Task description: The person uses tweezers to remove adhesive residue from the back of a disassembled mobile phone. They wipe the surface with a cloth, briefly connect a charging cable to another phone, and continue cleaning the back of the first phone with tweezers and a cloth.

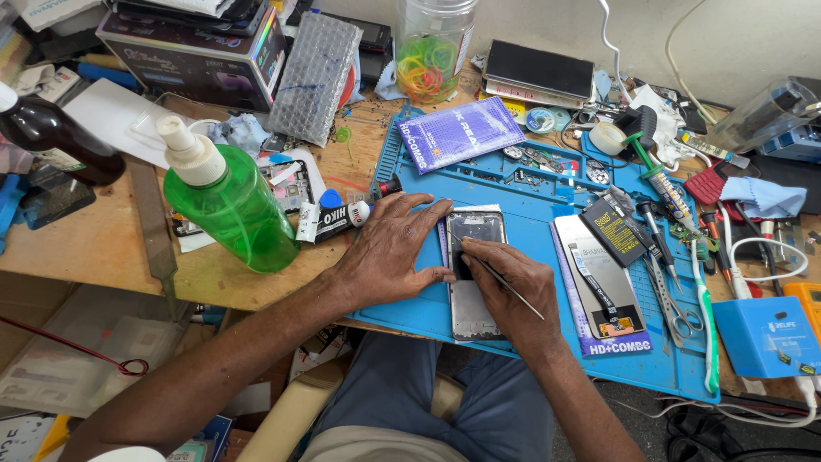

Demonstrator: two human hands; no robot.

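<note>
Clear plastic jar [434, 38], upright at the counter's back edge: coloured rubber bands inside, heaped in the lower part. Green translucent pump bottle [229, 201], tilted, white pump head toward upper left; contents not discernible. Dark brown bottle [51, 135], far left, partly out of view. Blue silicone work mat [530, 184] on wooden counter [94, 244]: moulded compartments along its top edge holding small screws and metal parts, too small to identify.

Phone frame [473, 282], opened, silver-grey, flat on the mat at centre; long axis running near-to-far, camera-cutout end pointing away from the body, near end toward the mat's front edge.

Left hand [393, 248]: open, palm down, fingers spread, pressing on the phone frame's left edge and the mat beside it; nothing gripped. Right hand [509, 287]: closed around thin metal tweezers [505, 282], tips toward the frame's upper middle, shaft slanting to lower right across the knuckles.

Beside, right of frame: phone back panel [594, 274] on a printed card, long axis near-to-far. Further right: screwdrivers [658, 227], scissors [676, 312], green-handled toothbrush [705, 316]. Blue box [764, 336] at right edge. Purple packet [460, 133] at the mat's top.
</note>
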